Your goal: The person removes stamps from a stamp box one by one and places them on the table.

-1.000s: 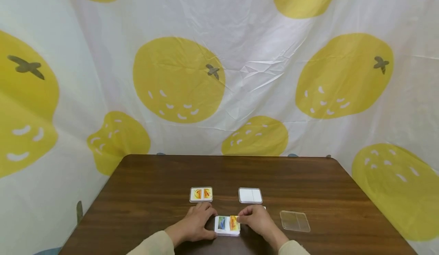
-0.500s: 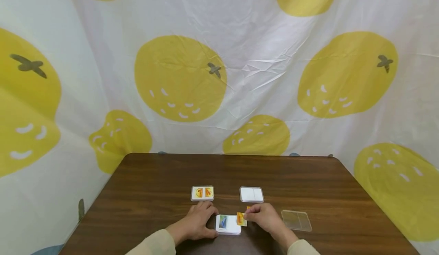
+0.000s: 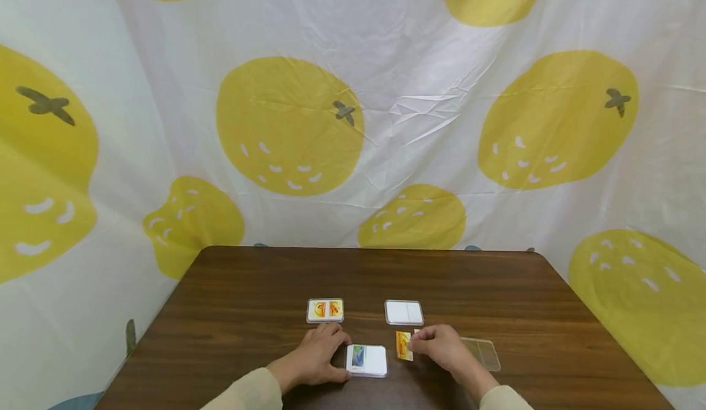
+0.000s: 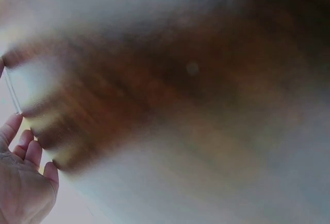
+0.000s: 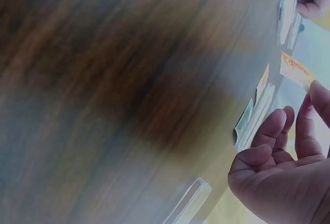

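Observation:
In the head view, my right hand (image 3: 441, 345) pinches a small orange-and-yellow picture card (image 3: 404, 346) between thumb and fingertips, lifted off the table to the right of a clear plastic case. The right wrist view shows the same card (image 5: 296, 71) tilted at the fingertips. My left hand (image 3: 315, 353) holds the left side of the clear plastic case (image 3: 376, 361), thumb at the near corner and forefinger at the far one. That case has a white insert with a blue-green picture card (image 3: 358, 356) on its left half; its right half is plain white.
Behind stand one case with two orange pictures (image 3: 325, 310) and one with a plain white insert (image 3: 404, 312). A transparent lid (image 3: 488, 355) lies at the right, partly behind my right wrist. Loose cards (image 5: 245, 118) lie near the right hand on the brown wooden table (image 3: 265, 281).
My right hand has lifted the orange-and-yellow card off the case's right half and carried it to the right. The left hand stays at the case.

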Demonstrator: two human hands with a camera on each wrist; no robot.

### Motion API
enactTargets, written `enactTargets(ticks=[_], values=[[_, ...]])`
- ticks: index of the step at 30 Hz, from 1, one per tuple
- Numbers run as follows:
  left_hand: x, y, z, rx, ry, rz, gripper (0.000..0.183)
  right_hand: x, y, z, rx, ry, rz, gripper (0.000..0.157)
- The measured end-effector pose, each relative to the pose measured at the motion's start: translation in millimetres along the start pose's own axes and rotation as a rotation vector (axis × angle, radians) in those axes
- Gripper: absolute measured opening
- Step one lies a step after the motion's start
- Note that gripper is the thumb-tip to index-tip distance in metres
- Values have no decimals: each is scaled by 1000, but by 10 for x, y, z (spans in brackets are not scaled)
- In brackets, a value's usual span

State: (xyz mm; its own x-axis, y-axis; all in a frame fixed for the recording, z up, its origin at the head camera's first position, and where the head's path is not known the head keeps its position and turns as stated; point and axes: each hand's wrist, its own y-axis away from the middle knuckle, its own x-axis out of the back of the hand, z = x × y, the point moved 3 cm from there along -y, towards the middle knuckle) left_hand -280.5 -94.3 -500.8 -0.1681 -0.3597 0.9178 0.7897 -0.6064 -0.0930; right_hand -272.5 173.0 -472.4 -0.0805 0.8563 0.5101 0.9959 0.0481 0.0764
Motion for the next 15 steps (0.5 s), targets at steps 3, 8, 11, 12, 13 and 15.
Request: enactTargets(ticks=[3,8,11,12,13,15], values=[[8,4,3,-6,0,5,47,-9,19,13,3,-10,-49,11],[-1,0,-3,-1,-1,2,47,-47,31,26,45,-5,-106,11],[-5,-3,-2,0,-2,4,47,-70,27,37,83,17,-97,10],[-6,-4,0,0,-4,5,47,-76,26,41,94,31,-90,10],[-6,-5,1,-1,-6,6,48,-82,28,42,104,46,-85,9],[-1,-5,7,-2,-7,6,48,-91,33,45,117,87,-74,9]])
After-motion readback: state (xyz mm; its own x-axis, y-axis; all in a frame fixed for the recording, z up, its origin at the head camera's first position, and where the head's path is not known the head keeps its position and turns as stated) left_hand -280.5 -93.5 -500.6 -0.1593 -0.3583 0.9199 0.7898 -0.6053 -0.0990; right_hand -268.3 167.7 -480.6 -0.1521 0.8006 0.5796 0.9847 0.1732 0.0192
